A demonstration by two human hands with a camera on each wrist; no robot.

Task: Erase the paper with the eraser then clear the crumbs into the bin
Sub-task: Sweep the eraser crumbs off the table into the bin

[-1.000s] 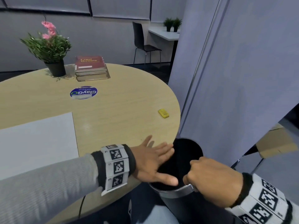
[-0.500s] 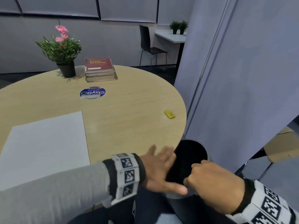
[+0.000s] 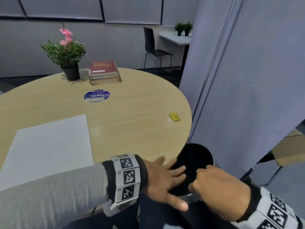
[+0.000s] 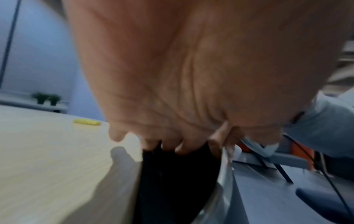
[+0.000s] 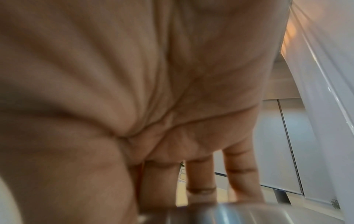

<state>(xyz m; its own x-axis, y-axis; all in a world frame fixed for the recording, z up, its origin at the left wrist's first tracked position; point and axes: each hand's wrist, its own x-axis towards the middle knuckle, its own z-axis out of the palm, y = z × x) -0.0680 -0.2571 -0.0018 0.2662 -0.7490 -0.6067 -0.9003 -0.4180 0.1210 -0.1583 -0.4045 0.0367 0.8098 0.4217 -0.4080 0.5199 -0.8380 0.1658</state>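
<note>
A white paper (image 3: 49, 146) lies flat on the round wooden table (image 3: 132, 129), at its left. The yellow eraser (image 3: 174, 116) (image 4: 87, 122) rests alone near the table's right edge. A black-lined bin (image 3: 196, 156) (image 4: 178, 181) with a metal rim is held against the table's near right edge. My left hand (image 3: 163, 177) lies flat with straight fingers, reaching from the table's edge over the bin's mouth. My right hand (image 3: 217, 185) grips the bin's near rim (image 5: 229, 212), fingers curled over it. No crumbs can be made out.
A potted plant (image 3: 66, 55) and a stack of books (image 3: 104, 71) stand at the table's far side, with a round blue sticker (image 3: 96, 96) before them. A grey partition (image 3: 247, 80) rises close on the right. A chair (image 3: 153, 47) and a side desk stand behind.
The head view has panned, so the table sits further right in frame. My left hand has slid slightly along the table's edge at the bin's mouth. The right hand keeps its grip on the rim.
</note>
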